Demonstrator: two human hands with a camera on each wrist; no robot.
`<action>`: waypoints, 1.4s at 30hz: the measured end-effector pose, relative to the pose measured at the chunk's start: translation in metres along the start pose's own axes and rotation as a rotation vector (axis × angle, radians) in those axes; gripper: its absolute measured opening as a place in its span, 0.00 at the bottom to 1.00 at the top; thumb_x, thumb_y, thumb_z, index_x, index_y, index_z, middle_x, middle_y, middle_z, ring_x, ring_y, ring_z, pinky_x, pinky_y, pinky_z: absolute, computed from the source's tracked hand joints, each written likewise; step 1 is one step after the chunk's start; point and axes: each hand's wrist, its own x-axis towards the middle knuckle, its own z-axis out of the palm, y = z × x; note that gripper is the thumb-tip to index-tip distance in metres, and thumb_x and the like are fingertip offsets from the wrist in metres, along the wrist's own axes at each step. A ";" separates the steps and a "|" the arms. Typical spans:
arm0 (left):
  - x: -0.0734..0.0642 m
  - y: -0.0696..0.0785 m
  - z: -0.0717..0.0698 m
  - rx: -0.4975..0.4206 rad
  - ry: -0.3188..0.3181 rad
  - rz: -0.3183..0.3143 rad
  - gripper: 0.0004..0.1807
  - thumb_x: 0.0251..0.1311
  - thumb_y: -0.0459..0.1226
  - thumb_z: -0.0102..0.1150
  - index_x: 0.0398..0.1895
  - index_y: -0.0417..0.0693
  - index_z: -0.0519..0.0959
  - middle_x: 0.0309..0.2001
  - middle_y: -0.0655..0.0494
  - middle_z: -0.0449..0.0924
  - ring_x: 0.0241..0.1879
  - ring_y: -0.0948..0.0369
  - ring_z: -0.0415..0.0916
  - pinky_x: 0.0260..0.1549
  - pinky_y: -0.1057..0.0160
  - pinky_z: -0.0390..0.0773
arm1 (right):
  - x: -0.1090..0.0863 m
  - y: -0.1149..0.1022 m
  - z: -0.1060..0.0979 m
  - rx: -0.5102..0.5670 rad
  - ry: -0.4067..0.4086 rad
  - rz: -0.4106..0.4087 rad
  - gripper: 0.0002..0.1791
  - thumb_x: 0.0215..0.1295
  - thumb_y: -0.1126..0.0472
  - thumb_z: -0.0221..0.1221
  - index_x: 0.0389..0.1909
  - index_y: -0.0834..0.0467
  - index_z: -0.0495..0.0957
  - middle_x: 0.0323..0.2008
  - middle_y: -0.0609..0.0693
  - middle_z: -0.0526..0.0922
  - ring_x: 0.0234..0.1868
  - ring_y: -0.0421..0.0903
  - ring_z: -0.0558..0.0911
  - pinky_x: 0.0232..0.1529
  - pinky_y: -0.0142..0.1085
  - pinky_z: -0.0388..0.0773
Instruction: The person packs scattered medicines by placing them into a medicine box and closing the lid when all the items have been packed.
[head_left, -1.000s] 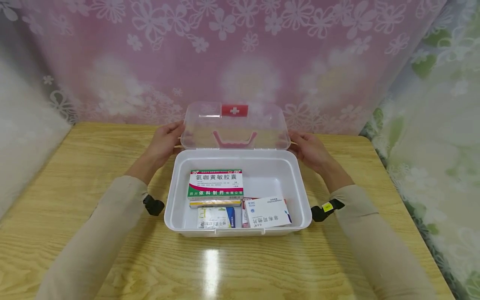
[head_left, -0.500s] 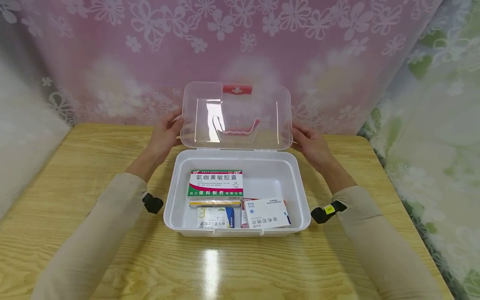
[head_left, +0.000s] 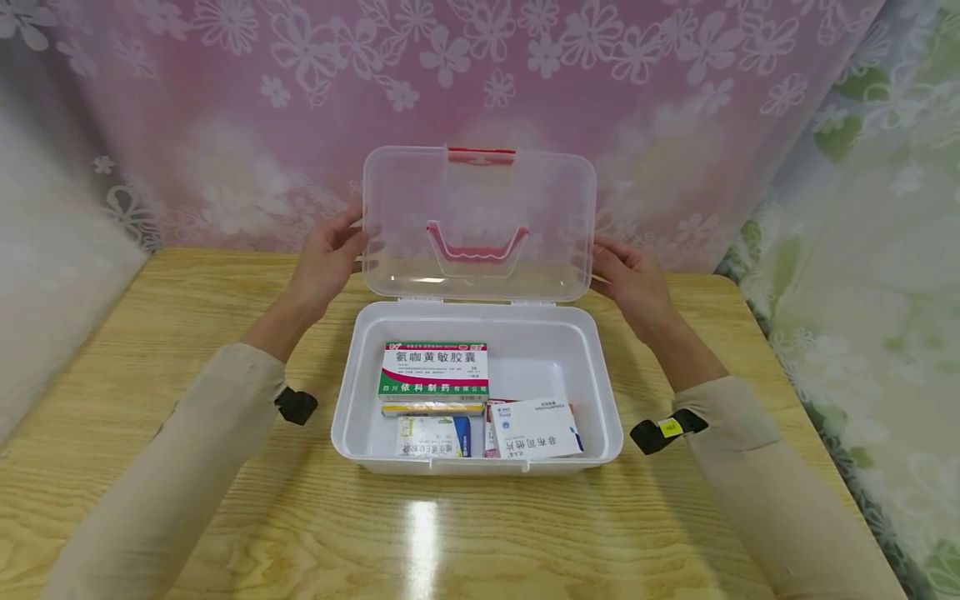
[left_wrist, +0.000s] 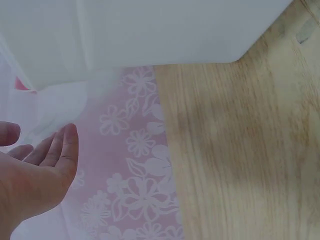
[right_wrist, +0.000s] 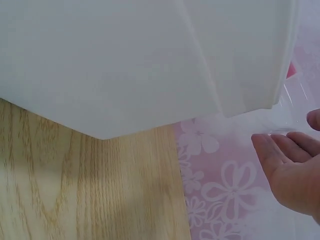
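Observation:
A white plastic medicine box [head_left: 477, 312] stands on the table with its clear hinged lid [head_left: 480, 200] raised nearly upright. The lid carries a pink handle [head_left: 480, 252] and a red latch [head_left: 482, 156]. At the lid's left edge is my left hand [head_left: 318, 267], its extended fingers [left_wrist: 68, 145] reaching toward the lid's back side. Mirroring it at the right edge, my right hand [head_left: 636, 287] has nearly straight fingers [right_wrist: 267, 150] against the lid, thumb apart. Inside the box lie a green-and-white medicine carton [head_left: 433, 371], a vitamin E carton [head_left: 429, 437] and a white carton [head_left: 536, 429].
The box stands on a wooden table [head_left: 187, 350]. Behind the table hangs a pink floral cloth [head_left: 480, 100], close to the raised lid. A pale green floral cloth [head_left: 870, 292] hangs along the right side. An orange-edged carton [head_left: 432, 409] lies below the green-and-white one.
The lid has swung up from leaning far back to nearly upright. Both hands have risen slightly with it at its sides. The cartons stay where they were in the box.

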 end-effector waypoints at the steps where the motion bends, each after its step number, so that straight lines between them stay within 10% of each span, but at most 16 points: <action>1: -0.001 0.002 0.000 -0.004 -0.005 0.000 0.24 0.73 0.37 0.45 0.70 0.50 0.63 0.62 0.46 0.69 0.58 0.51 0.71 0.53 0.52 0.74 | -0.001 -0.001 0.000 -0.011 0.005 0.005 0.25 0.72 0.57 0.53 0.63 0.67 0.68 0.56 0.59 0.75 0.54 0.48 0.78 0.51 0.35 0.76; 30: -0.005 0.059 0.013 -0.024 0.137 -0.083 0.37 0.67 0.63 0.39 0.66 0.44 0.65 0.55 0.45 0.72 0.54 0.51 0.72 0.53 0.54 0.74 | -0.002 -0.043 0.013 -0.039 0.056 -0.001 0.37 0.69 0.35 0.41 0.65 0.59 0.64 0.59 0.57 0.70 0.58 0.52 0.73 0.62 0.45 0.67; 42: -0.007 0.081 0.016 0.163 0.175 -0.035 0.35 0.66 0.64 0.38 0.68 0.57 0.64 0.52 0.45 0.74 0.52 0.51 0.75 0.45 0.54 0.76 | -0.001 -0.075 0.021 -0.073 0.081 0.049 0.39 0.70 0.33 0.36 0.66 0.59 0.63 0.59 0.57 0.69 0.60 0.55 0.71 0.62 0.48 0.65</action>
